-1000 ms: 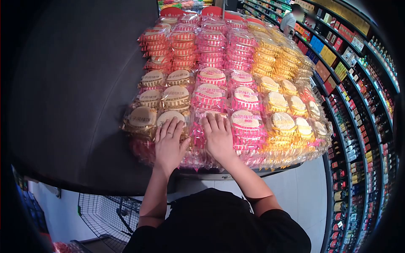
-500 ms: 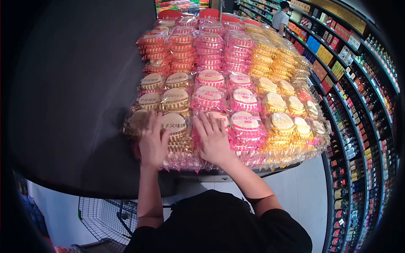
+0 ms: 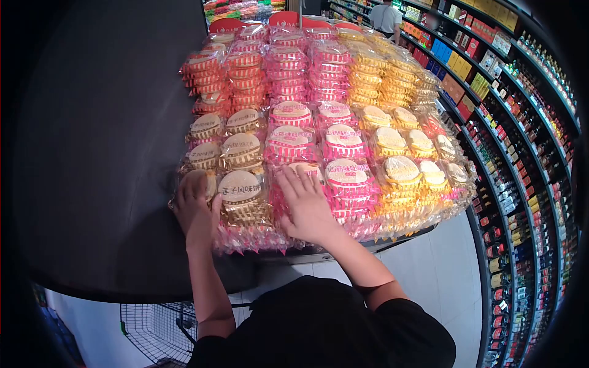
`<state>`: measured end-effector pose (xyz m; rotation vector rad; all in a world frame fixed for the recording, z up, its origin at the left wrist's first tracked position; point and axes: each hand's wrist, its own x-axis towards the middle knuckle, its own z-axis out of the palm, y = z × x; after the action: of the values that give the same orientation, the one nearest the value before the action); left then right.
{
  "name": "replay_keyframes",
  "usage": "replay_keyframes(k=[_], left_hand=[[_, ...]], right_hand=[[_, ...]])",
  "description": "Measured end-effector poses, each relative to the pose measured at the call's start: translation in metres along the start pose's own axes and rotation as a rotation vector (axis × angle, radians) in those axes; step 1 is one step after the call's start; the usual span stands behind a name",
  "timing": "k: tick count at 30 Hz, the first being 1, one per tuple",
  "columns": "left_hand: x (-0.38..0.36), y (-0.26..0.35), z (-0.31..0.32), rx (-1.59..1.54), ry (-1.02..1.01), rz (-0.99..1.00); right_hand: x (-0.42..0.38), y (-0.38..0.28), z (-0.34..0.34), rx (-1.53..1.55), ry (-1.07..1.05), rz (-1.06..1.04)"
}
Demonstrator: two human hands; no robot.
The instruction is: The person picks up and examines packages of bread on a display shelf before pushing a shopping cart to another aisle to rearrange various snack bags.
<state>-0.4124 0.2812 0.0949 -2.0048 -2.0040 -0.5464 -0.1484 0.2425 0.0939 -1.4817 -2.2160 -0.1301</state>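
Resting left of the front brown pack, my left hand bends its fingers over the corner pack; I cannot tell if they grip it. Right of the brown pack, my right hand lies with fingers a bit spread over a pink pack. If I push too hard, these shiny packs could crack inside, or slip right off the bench. Behind the brown pack, the tall stacks could tip if I shove the rows back.
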Motion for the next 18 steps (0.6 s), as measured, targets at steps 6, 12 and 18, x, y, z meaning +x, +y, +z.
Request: replay_keyframes(k=[6, 12, 18], left_hand=[[-0.004, 0.006, 0.001, 0.043, 0.005, -0.031], [-0.005, 0.011, 0.000, 0.026, 0.057, -0.048], [-0.009, 0.007, -0.004, -0.048, 0.059, -0.061]], right_hand=[[-0.019, 0.050, -0.020, -0.101, 0.163, 0.301], [-0.029, 0.073, 0.010, -0.207, 0.203, 0.371], [-0.032, 0.071, 0.007, -0.133, 0.247, 0.357]])
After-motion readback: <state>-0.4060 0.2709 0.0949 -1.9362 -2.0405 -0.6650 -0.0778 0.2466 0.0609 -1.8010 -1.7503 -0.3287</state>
